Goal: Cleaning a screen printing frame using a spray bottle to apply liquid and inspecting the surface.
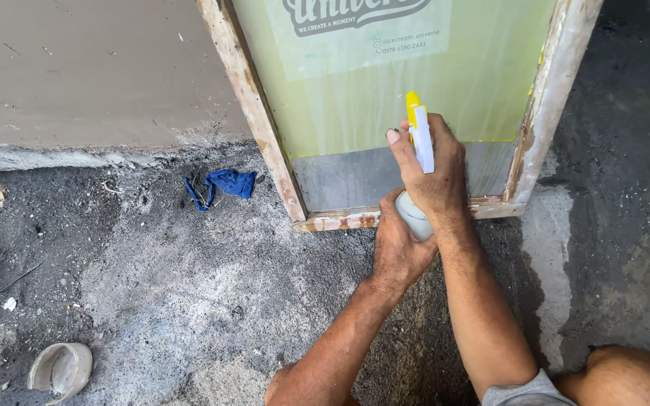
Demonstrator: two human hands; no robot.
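Rough grey concrete floor (189, 301) runs up to a tan wall (77, 68), and a wooden frame (253, 113) with a stretched yellow-green mesh stands on that floor, tilted back against the wall. Everything else is best placed from that frame.

Directly in front of its lower edge, both hands are wrapped around a spray bottle (417, 173). The right hand (434, 169) clasps the white and yellow trigger head, fingers curled over it with the nozzle aimed at the mesh. The left hand (399, 244) cups the pale body of the bottle from below, close against the frame's bottom rail.

As for progress, the upper mesh looks streaky and may be wet, though whether that is spray or only sheen I cannot tell. The grey band along the bottom of the screen shows no clear drips, so the lower part seems yet to be covered.

Left of the frame a crumpled blue rag (223, 184) lies unused on the floor. Farther left and nearer the camera sits an overturned pale cup (60, 368).
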